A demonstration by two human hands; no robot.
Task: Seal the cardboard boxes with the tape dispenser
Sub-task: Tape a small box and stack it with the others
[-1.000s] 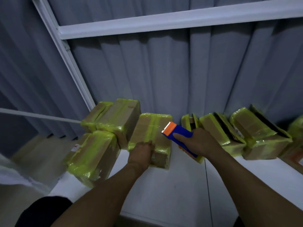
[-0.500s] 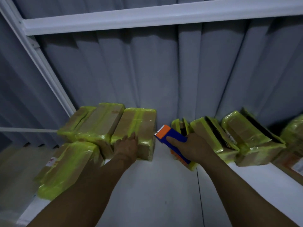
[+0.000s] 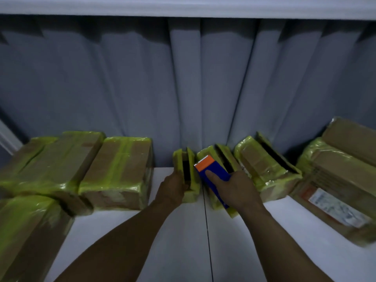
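Head view is showing the left hand (image 3: 172,189) gripping a narrow upright box (image 3: 188,169) at the back of the table (image 3: 183,237), the right hand (image 3: 236,190) clutching the tape dispenser (image 3: 211,171) just beside it, and a lopsided pull is probably risking toppling that box.

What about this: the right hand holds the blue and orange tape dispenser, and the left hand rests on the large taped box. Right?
Only the box is wrong. The head view shows the left hand gripping the narrow open box in the middle; the right hand holds the tape dispenser.
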